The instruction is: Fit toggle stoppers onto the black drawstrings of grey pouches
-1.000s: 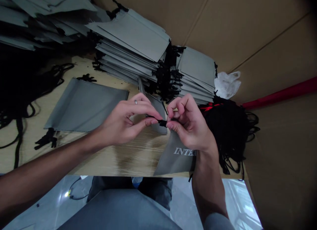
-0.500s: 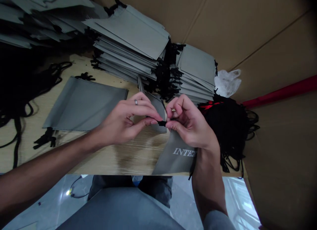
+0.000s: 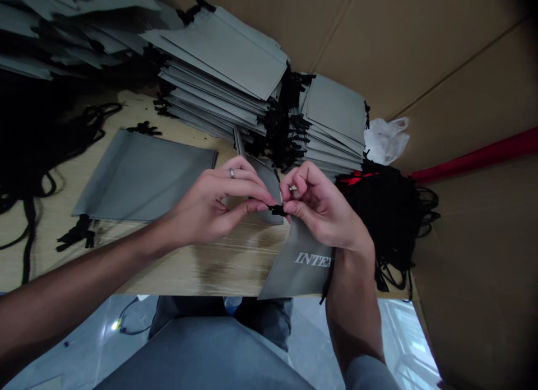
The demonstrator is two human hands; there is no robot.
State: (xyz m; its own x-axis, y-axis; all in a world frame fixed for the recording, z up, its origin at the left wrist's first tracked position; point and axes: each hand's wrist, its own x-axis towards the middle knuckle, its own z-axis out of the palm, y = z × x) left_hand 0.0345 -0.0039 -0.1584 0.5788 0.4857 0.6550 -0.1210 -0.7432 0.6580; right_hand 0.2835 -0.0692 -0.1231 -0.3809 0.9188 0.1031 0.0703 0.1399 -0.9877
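Note:
My left hand (image 3: 229,202), with a ring on one finger, pinches one end of a short black drawstring cord (image 3: 276,210). The fingers of my right hand (image 3: 321,208) are closed on the other end, so the knotted cord sits between both sets of fingertips. From beneath my right hand hangs a grey drawstring pouch (image 3: 296,275) with white "INTEX" lettering; its far side is hidden by my wrist. Left of my hands, another grey pouch (image 3: 147,174) lies flat, black cord ends at two corners.
Behind my hands rise a tall stack of grey pouches (image 3: 231,54) and a smaller pouch stack (image 3: 334,110). Black cords (image 3: 382,210) are heaped at the right, near a clear plastic bag (image 3: 385,140). More cords (image 3: 25,149) lie at the left. Cardboard walls (image 3: 471,222) enclose the table (image 3: 227,261).
The fingertips of my right hand have shifted slightly, and a bit more of the black knot shows between my hands. The pouch below has swung a little; the rest looks the same.

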